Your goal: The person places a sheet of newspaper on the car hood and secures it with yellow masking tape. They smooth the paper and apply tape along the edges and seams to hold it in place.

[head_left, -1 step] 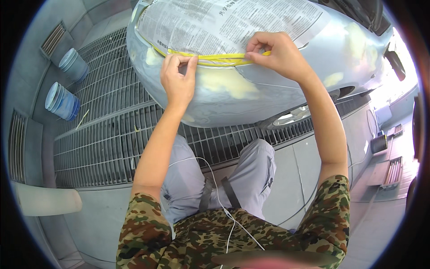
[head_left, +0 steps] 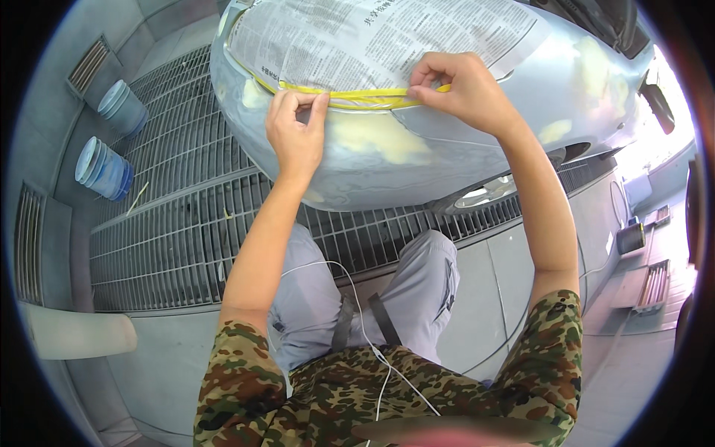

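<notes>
Running crosswise, the yellow tape [head_left: 367,94] extends left from the pinching right hand [head_left: 463,91] to the left hand [head_left: 295,132]. The latter apparently pinches it too.

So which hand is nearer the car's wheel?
Right: the right hand is above the wheel in view; the left hand is farther off, up and left.
</notes>
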